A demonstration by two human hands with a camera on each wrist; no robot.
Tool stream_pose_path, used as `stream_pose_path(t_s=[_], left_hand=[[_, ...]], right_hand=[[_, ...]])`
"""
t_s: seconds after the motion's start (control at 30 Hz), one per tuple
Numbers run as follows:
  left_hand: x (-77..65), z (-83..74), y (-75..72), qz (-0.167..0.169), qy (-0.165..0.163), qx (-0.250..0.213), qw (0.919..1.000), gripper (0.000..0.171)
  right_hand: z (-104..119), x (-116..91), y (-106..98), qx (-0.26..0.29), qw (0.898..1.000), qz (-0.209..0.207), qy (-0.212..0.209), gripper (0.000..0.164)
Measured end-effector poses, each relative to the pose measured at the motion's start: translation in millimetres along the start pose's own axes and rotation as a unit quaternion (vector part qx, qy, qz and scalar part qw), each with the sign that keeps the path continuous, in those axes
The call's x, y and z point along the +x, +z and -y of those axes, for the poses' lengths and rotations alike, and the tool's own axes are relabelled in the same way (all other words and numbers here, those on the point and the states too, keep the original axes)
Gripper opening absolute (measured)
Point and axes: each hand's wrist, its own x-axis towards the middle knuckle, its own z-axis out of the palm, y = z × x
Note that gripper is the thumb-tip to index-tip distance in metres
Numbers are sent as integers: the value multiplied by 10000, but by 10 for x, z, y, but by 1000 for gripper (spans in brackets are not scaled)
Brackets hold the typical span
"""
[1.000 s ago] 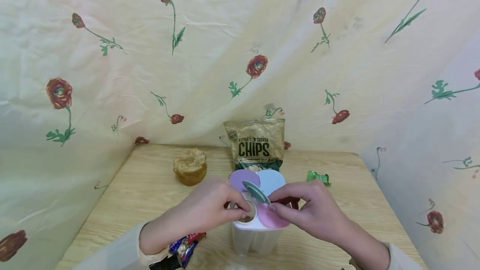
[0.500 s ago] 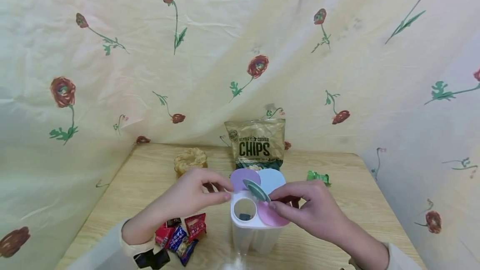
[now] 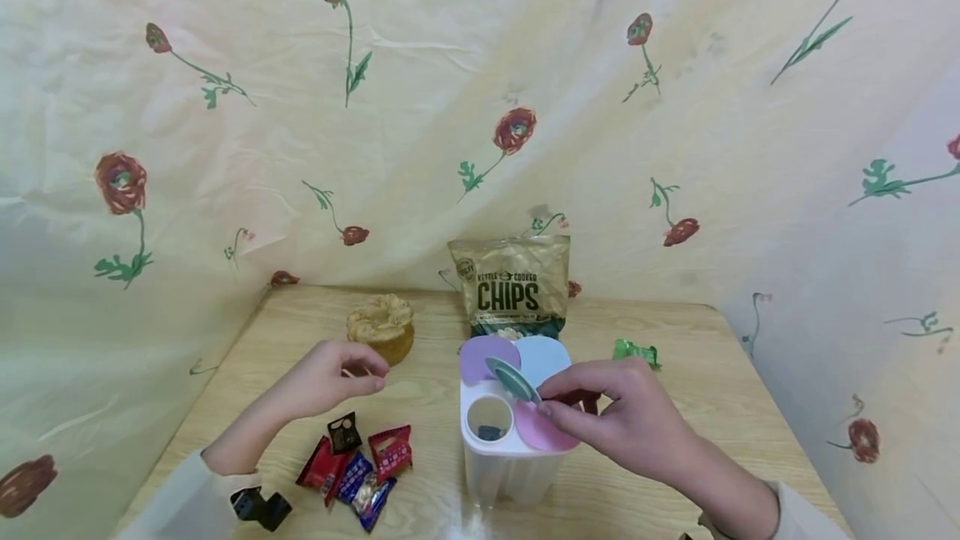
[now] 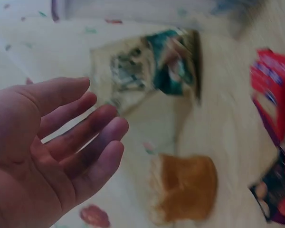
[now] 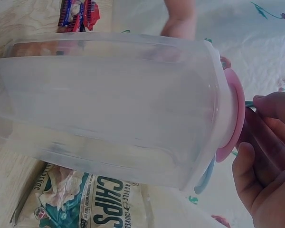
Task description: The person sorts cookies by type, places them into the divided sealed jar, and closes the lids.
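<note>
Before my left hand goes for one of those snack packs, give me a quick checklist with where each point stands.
1. Green lid held up: ok; the right-hand grip pinches its edge.
2. Opening uncovered: ok; something dark shows inside.
3. Left-hand grip free: ok; fingers relaxed, holding nothing.
4. Left hand at the packs: not ok; it hovers beyond them, near the bread.
5. Container braced: cannot tell; it stands upright, but whether the right hand steadies it is unclear.
6. Packs fit the opening: cannot tell from these views.
</note>
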Motion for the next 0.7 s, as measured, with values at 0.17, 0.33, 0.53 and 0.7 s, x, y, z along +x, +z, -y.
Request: stream_pose_path(t_s=[0.17,0.33,0.53,0.7], left_hand=[[-98,389,4,154,-274,116,9994,19],[-206,713,65,506,-647,-141,9965,32],[-284,900,187,559,-971,-122,9936,36],[-321,1016,263,395,-969,-122,9944,39]], right_hand=[[5,-9,5,-10,9998,36,217,27],[-1,-7,10,-9,9999,10,115,27],[-18,-7,11,-30,10000,-42,-34,28],[-23,-6,11,-43,10000,-41,-42,28]])
